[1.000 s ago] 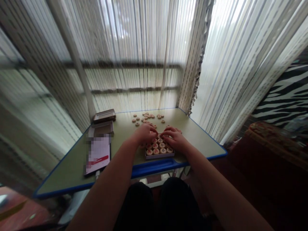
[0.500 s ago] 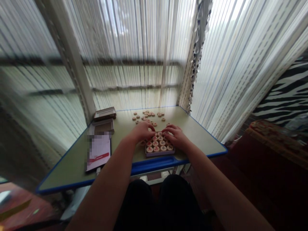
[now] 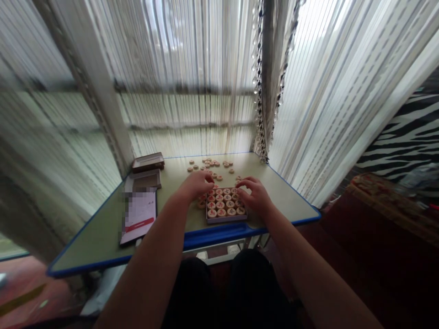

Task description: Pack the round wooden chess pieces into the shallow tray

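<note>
A shallow box [image 3: 227,220] lies near the front edge of the table, with rows of round Chinese chess pieces [image 3: 220,205] in it, marked in red and dark characters. At its far left corner is my left hand [image 3: 195,186], thumb and fingers drawn together; anything between the fingertips cannot be made out. My right hand [image 3: 256,195] rests by the box's right side, its bent fingers apart over the far right pieces. A few more pieces [image 3: 201,204] lie outside the box, beside its left wall, partly under my left hand.
Loose chess pieces [image 3: 219,178] are scattered toward the back of the blue-edged table [image 3: 284,201]. To the left lie an open box part [image 3: 157,179], another box [image 3: 149,161] and a tablet-like device [image 3: 140,219]. Sheer curtains [image 3: 192,114] hang behind the table.
My left hand has drawn back left from the far row of the box, exposing more pieces there. My right hand has shifted slightly right, uncovering the right column. The view has turned slightly.
</note>
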### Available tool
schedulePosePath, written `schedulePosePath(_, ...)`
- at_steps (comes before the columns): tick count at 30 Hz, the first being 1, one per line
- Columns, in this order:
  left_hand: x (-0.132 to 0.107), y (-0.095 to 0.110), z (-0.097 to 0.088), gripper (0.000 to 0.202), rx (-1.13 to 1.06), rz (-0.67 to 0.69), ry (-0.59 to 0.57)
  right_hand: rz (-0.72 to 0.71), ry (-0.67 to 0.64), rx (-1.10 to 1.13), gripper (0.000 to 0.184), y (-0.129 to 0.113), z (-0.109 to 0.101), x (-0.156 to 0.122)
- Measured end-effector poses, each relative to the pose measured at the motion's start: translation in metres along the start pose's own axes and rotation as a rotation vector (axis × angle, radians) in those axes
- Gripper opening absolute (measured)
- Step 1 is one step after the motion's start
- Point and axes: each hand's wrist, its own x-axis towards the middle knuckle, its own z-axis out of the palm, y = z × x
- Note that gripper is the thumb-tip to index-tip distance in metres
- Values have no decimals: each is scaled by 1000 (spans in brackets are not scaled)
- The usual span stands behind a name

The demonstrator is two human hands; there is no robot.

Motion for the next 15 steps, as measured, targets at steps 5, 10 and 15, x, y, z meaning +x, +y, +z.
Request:
schedulePosePath(5,0,5,6,22,-12,35,82,-22,-27,19,12,-4,-3,-3)
schedulePosePath(10,-2,16,10,21,7,133,154,-19,-119,-49,10,-5,-2,-1)
schedulePosePath(15,-3,18,13,20,8,140,204,3,-150,-88,7,-6,-3,0)
